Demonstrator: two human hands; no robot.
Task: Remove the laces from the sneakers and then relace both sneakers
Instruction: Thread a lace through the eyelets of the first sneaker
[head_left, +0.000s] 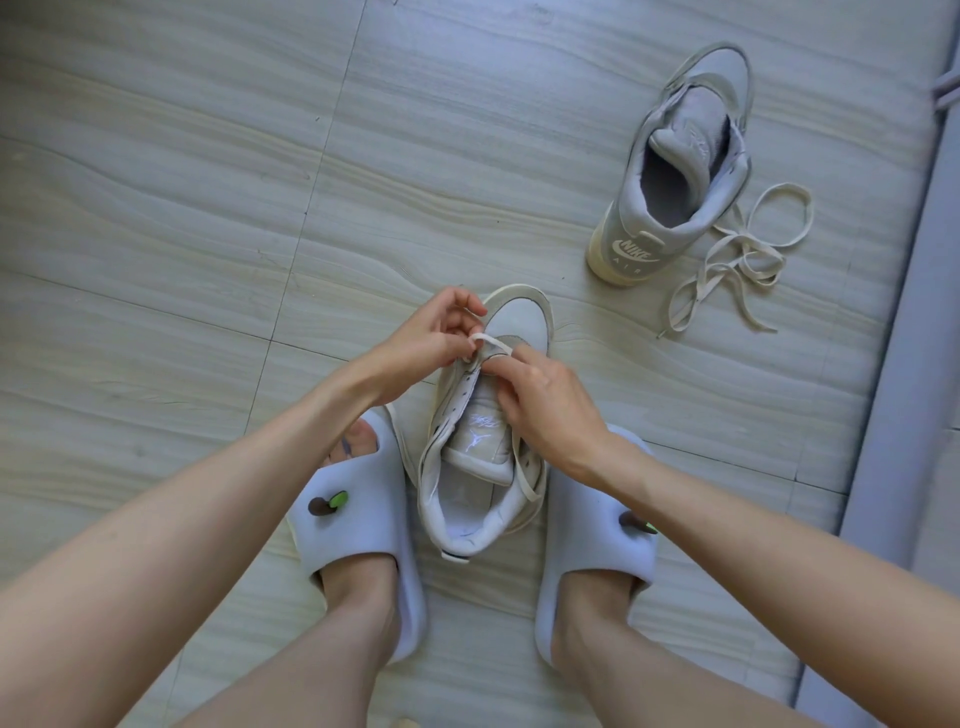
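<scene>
Sneaker (485, 415) on the tiled floor (208, 208), standing between two feet in pale slides, toe pointing away, tongue exposed and eyelet rows mostly unlaced. Lace (491, 343) crossing the lowest eyelets near the toe as a short flat loop, with one length trailing down the right side of the shoe toward the heel. Left hand (436, 338) curled above the left eyelet row, fingertips pinching the lace end just at the toe box. Right hand (545, 395) resting over the right side of the tongue, fingers bent and pinching the same lace where it meets the right eyelet. Left slide (358, 514) touching the sneaker's left side; right slide (597, 535) just beside its right side, each with a small dark and green charm on top.

Second sneaker (675, 171) well apart, up and to the right, upright, heel toward the camera, no lace in it. Loose lace (743, 260) lying in tangled loops on the floor just beside that heel, to its right. Pale wall edge (914, 312) along the right.
</scene>
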